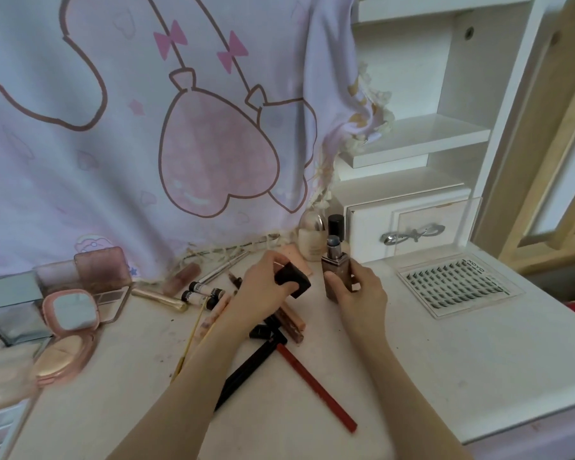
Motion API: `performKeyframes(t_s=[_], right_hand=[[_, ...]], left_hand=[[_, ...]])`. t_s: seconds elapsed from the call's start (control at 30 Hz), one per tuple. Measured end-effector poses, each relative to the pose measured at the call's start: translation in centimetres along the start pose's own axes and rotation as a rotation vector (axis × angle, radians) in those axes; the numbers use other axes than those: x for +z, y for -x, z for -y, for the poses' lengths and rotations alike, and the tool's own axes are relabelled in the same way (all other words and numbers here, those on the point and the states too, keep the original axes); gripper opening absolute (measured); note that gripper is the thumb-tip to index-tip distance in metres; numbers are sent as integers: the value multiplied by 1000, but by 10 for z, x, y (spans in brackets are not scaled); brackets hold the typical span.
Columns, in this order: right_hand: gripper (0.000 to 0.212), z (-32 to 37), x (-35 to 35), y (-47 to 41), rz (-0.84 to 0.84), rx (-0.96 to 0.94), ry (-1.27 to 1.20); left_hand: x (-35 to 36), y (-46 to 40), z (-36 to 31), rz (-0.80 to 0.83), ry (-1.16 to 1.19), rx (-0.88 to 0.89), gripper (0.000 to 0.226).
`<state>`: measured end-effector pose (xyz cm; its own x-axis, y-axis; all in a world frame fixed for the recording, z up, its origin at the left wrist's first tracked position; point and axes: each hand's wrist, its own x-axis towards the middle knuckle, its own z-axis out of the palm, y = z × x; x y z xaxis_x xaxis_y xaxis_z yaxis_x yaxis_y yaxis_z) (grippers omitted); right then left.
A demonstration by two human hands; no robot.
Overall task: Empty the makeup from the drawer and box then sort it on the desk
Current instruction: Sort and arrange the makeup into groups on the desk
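**Open lipstick in hand, cap in the other**

The right hand holds a square brown lipstick upright, with the fingers curled around its body; the bullet stands uncovered at the top. The left hand pinches the black cap between thumb and fingers, just beside the lipstick but apart from it. Both are above the desk, near its back edge.

The rest of the makeup lies already on the desk: a loose pile of tubes and pencils under the left arm, with a red pencil sticking out toward the front, compacts and palettes at the left, a tray of false lashes at the right, and two bottles just behind the lipstick. The drawer looks closed.

I judge the step to be putting the cap back on. If the cap comes down tilted, its edge may scrape or break the soft bullet. The bottles stand very near, so a push from the right hand can knock them over. The left forearm hovers over the pile and may roll the pencils toward the edge.
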<state>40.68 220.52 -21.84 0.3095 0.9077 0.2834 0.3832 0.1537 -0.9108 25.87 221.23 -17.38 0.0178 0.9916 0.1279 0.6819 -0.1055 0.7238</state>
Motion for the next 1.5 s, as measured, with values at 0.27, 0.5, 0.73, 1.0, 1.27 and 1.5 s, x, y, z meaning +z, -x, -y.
performKeyframes(t_s=[0.27, 0.5, 0.73, 1.0, 1.27, 1.5], right_hand=[[37, -2, 1, -3, -21, -17, -8], [32, -7, 6, -4, 1, -31, 11], [30, -10, 9, -6, 60, -7, 114], [29, -5, 5, -3, 102, 13, 92], [20, -1, 0, 6, -24, 44, 116], [28, 16, -17, 52, 390, -194, 296]], left_hand=[[28, -3, -3, -4, -148, 61, 37], [35, -2, -4, -76, -125, 71, 42], [41, -1, -3, -121, -118, 99, 33], [44, 0, -2, -175, -160, 115, 25], [14, 23, 8, -229, -332, 311, 20], [-28, 81, 52, -212, -439, 193, 55]])
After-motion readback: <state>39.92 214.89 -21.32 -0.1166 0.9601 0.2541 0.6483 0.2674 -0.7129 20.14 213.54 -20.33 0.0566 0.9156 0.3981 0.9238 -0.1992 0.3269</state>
